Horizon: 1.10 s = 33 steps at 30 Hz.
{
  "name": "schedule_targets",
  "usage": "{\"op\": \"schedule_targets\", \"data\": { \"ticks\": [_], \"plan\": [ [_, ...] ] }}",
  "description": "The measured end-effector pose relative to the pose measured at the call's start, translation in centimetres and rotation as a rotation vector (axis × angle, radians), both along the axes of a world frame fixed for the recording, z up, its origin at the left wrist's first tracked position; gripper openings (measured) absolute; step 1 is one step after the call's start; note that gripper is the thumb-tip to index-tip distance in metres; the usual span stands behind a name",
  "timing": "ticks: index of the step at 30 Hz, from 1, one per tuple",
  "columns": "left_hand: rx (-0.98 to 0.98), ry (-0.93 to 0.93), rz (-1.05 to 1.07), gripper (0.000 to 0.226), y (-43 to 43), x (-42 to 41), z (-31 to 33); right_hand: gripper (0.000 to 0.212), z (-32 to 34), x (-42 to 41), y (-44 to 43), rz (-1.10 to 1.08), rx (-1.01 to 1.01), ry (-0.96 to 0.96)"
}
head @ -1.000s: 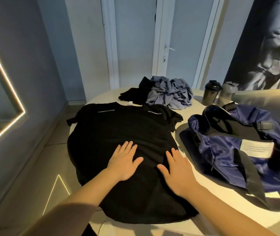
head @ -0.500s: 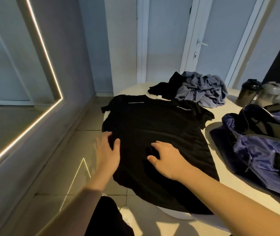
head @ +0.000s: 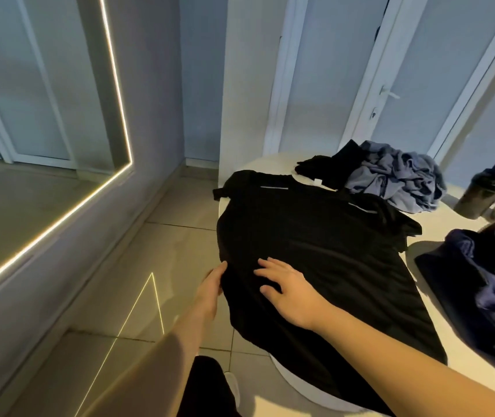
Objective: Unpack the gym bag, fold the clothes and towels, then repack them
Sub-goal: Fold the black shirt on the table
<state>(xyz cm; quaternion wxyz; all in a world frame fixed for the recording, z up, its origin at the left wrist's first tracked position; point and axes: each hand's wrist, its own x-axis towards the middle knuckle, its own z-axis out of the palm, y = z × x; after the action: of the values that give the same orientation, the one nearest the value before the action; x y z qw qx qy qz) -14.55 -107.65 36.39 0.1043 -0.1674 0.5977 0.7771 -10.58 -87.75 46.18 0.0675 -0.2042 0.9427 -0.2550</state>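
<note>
left hand (head: 210, 285) now grips shirt (head: 315, 251) edge, right hand (head: 288, 291) shifted leftward

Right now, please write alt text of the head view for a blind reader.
A person's left hand grips the side edge of a black T-shirt spread on a white table; the right hand rests on it.

1. Place: an indoor dressing or changing room; whether it is in a home or a gym cannot be determined.
2. Evidence: wall mirror (head: 29, 115) edged with a light strip, tiled floor (head: 180, 242), white-framed doors (head: 420, 70).
3. Evidence: shaker bottles (head: 481, 194) on a white bench (head: 450, 233).
</note>
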Motion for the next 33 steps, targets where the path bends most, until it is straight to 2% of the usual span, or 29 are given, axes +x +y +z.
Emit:
{"op": "schedule_targets", "data": {
  "ticks": [3,5,7,11,14,17,18,21,24,25,28,31,33],
  "plan": [
    [-0.009,-0.031,0.011,0.055,-1.8,0.6,-0.9,0.046,0.1,0.1,0.2,0.015,0.0,-0.02],
    [-0.005,-0.045,-0.063,0.075,-3.7,1.8,-1.9,0.046,0.1,0.1,0.1,0.012,0.001,-0.027],
    [-0.048,-0.062,-0.175,0.081,-5.6,3.2,-2.2,0.046,0.2,0.2,0.0,0.013,0.001,-0.031],
    [-0.119,-0.087,-0.299,0.037,-8.1,6.5,0.4,0.047,1.1,0.1,0.0,0.019,0.017,-0.079],
    [-0.189,-0.025,-0.338,0.041,-9.3,8.0,2.6,0.045,2.3,0.3,-0.3,-0.033,0.006,-0.085],
    [-0.407,0.072,-0.312,0.031,-9.5,8.9,5.4,0.04,3.4,1.9,-1.4,-0.096,-0.115,0.051],
    [-0.466,0.103,-0.279,0.027,-9.3,9.1,6.5,0.038,3.9,2.5,-1.9,-0.093,-0.181,0.043],
    [-0.58,0.204,-0.216,0.015,-8.1,9.6,9.9,0.034,5.5,2.6,-3.7,-0.099,-0.451,-0.196],
    [-0.697,0.322,-0.205,0.019,-5.9,10.3,13.3,0.023,7.7,1.1,-6.1,-0.262,-0.656,-0.511],
    [-0.741,0.361,-0.207,0.023,-5.2,10.6,14.2,0.024,8.3,0.4,-6.9,-0.311,-0.634,-0.566],
    [-0.863,0.472,-0.236,0.029,-3.5,11.5,15.6,0.04,9.4,-1.6,-8.5,-0.335,-0.37,-0.606],
    [-0.914,0.521,-0.279,0.027,-1.7,12.0,16.1,0.025,9.8,-2.4,-8.9,-0.325,-0.132,-0.611],
    [-0.985,0.553,-0.269,0.029,-0.6,12.2,16.1,0.021,9.9,-2.7,-7.9,-0.385,-0.131,-0.523]
  ]
}}
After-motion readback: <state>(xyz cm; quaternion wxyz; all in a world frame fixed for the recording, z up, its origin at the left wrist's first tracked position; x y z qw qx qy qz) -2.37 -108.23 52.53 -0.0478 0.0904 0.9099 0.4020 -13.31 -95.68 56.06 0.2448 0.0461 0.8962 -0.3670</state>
